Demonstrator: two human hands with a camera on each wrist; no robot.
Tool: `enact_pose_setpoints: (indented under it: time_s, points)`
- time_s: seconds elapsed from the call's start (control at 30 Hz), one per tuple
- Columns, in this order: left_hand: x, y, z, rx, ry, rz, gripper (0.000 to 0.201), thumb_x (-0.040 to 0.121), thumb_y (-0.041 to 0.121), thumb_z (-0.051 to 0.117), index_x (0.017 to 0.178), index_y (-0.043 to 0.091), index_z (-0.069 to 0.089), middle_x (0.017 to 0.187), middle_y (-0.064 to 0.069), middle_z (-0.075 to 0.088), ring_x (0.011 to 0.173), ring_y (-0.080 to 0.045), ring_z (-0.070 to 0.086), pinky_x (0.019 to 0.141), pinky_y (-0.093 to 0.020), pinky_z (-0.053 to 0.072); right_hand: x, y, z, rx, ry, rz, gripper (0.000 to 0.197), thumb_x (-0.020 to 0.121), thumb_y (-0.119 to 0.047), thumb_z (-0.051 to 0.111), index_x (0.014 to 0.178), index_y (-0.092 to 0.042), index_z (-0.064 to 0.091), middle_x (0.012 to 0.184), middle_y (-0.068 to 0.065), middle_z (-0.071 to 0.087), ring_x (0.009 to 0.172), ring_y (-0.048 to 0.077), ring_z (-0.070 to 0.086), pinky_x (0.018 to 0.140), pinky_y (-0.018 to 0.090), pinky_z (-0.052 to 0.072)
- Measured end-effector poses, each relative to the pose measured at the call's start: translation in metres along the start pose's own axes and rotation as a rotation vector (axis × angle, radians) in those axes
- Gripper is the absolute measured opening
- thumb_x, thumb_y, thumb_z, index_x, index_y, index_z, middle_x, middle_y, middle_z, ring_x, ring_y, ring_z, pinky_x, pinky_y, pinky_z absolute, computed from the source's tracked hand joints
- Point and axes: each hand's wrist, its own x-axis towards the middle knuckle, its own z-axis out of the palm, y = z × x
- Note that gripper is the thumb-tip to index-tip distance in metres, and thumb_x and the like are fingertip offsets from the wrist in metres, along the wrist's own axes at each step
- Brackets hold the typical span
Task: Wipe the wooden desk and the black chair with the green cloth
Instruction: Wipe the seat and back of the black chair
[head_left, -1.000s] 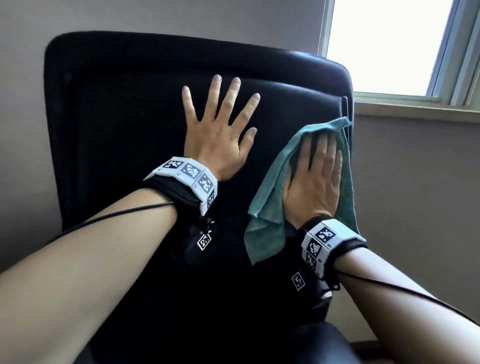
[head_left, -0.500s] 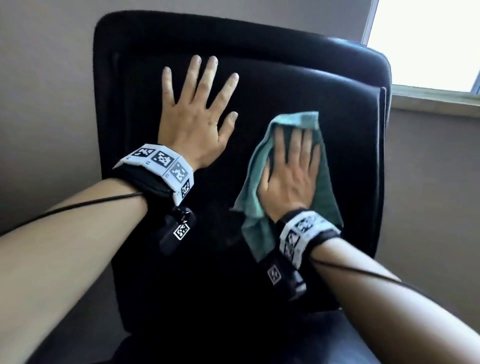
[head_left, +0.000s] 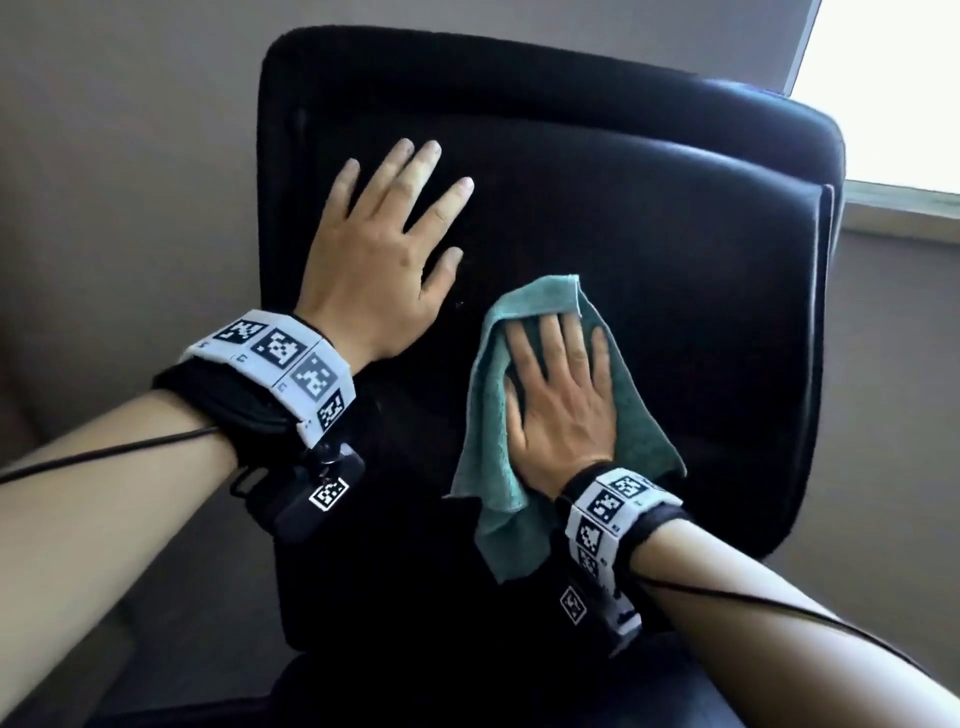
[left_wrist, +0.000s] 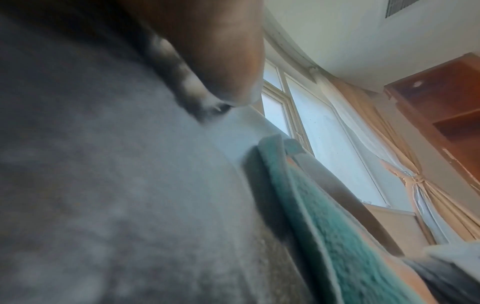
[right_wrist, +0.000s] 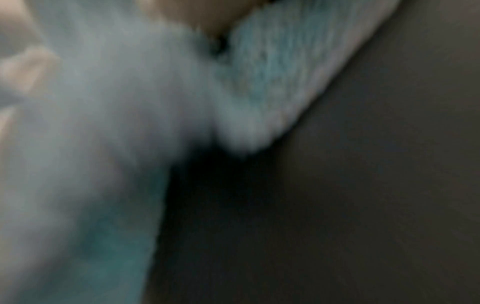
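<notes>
Flat right hand (head_left: 563, 410) on green cloth (head_left: 488, 467)

Head camera looks forward and down at the black chair (head_left: 623, 208) backrest. Both wrist cameras sit close against it, blurred; all share, apparently, the green cloth (left_wrist: 350, 236).

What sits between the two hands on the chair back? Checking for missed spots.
Only bare black chair backrest separates left hand from green cloth under right hand, per head view.

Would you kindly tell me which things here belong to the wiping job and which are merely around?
In the job:
green cloth
black chair
right hand
left hand

Merely around:
window
curtain
wooden shelf
</notes>
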Motion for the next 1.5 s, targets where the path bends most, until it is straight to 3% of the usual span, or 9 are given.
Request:
enact_pose_setpoints:
  time_s: [0.2, 0.3, 0.47, 0.6, 0.77, 0.9, 1.2, 1.37, 1.5]
  points:
    - [0.002, -0.023, -0.004, -0.068, 0.067, -0.049, 0.054, 0.097, 0.042, 0.041, 0.147, 0.022, 0.038, 0.156, -0.012, 0.027, 0.146, -0.028, 0.021, 0.117, -0.047, 0.014, 0.061, -0.019, -0.019, 0.074, 0.022, -0.013, 0.060, 0.095, -0.043, 0.024, 0.152, -0.026, 0.029, 0.160, 0.008, 0.022, 0.149, 0.025, 0.013, 0.120, 0.046, 0.002]
    - [-0.003, -0.031, -0.002, -0.200, 0.139, -0.274, 0.056, 0.097, 0.037, 0.038, 0.150, 0.019, 0.033, 0.158, -0.012, 0.020, 0.147, -0.030, 0.015, 0.118, -0.045, 0.013, 0.077, -0.062, -0.014, 0.137, 0.089, 0.112, 0.061, 0.096, -0.043, 0.020, 0.154, -0.024, 0.023, 0.162, 0.007, 0.017, 0.150, 0.024, 0.008, 0.122, 0.046, 0.000]
    - [-0.023, -0.046, 0.001, -0.385, 0.024, -0.330, 0.064, 0.097, 0.040, 0.034, 0.154, 0.017, 0.016, 0.161, -0.014, 0.002, 0.148, -0.033, -0.001, 0.118, -0.037, 0.003, 0.010, -0.099, 0.005, 0.222, 0.005, -0.166, 0.056, 0.097, -0.038, 0.032, 0.148, -0.016, 0.038, 0.156, 0.009, 0.033, 0.148, 0.025, 0.018, 0.122, 0.044, 0.004]
    - [-0.024, -0.045, 0.001, -0.471, 0.030, -0.289, 0.059, 0.098, 0.037, 0.025, 0.153, 0.016, 0.018, 0.161, -0.013, 0.003, 0.149, -0.030, -0.001, 0.120, -0.040, 0.005, 0.067, -0.066, -0.010, 0.142, 0.011, -0.341, 0.055, 0.098, -0.040, 0.030, 0.149, -0.018, 0.038, 0.158, 0.011, 0.029, 0.148, 0.023, 0.018, 0.121, 0.041, 0.006]
    - [-0.029, -0.040, 0.008, -0.594, 0.071, -0.377, 0.062, 0.099, 0.037, 0.024, 0.154, 0.012, 0.007, 0.161, -0.013, -0.003, 0.149, -0.023, -0.005, 0.120, -0.033, 0.001, 0.099, -0.090, -0.007, 0.134, 0.137, -0.124, 0.055, 0.098, -0.036, 0.029, 0.149, -0.018, 0.037, 0.158, 0.007, 0.028, 0.149, 0.022, 0.018, 0.121, 0.045, 0.008]
    - [-0.029, -0.039, 0.009, -0.684, 0.056, -0.496, 0.068, 0.098, 0.039, 0.024, 0.153, 0.010, -0.003, 0.160, -0.015, -0.012, 0.148, -0.021, -0.013, 0.116, -0.022, -0.008, 0.103, -0.085, -0.013, 0.146, 0.053, -0.334, 0.055, 0.099, -0.036, 0.030, 0.151, -0.019, 0.032, 0.159, 0.003, 0.026, 0.150, 0.020, 0.014, 0.122, 0.043, 0.005]
    - [-0.028, -0.044, 0.004, -0.754, 0.067, -0.586, 0.064, 0.102, 0.041, 0.024, 0.153, 0.007, 0.006, 0.160, -0.010, 0.010, 0.146, -0.017, 0.010, 0.116, -0.023, 0.007, 0.180, -0.099, -0.020, 0.188, 0.180, -0.299, 0.051, 0.097, -0.037, 0.033, 0.142, -0.020, 0.050, 0.149, -0.004, 0.045, 0.143, 0.016, 0.032, 0.119, 0.041, 0.016]
    - [-0.022, -0.062, -0.004, -0.764, 0.115, -0.528, 0.064, 0.097, 0.048, 0.024, 0.144, 0.006, 0.034, 0.141, -0.013, 0.044, 0.131, -0.019, 0.039, 0.110, -0.023, 0.027, 0.160, -0.091, -0.024, 0.179, 0.163, -0.691, 0.041, 0.095, -0.030, 0.044, 0.131, -0.018, 0.060, 0.140, -0.002, 0.054, 0.139, 0.019, 0.039, 0.117, 0.044, 0.021]
    - [-0.019, -0.062, -0.003, -0.766, 0.041, -0.551, 0.059, 0.102, 0.042, 0.028, 0.151, 0.008, 0.023, 0.151, -0.012, 0.033, 0.138, -0.017, 0.031, 0.102, -0.007, 0.018, 0.184, -0.083, -0.030, 0.137, 0.112, -0.590, 0.045, 0.096, -0.039, 0.041, 0.135, -0.023, 0.055, 0.146, -0.003, 0.048, 0.141, 0.015, 0.035, 0.118, 0.037, 0.019]
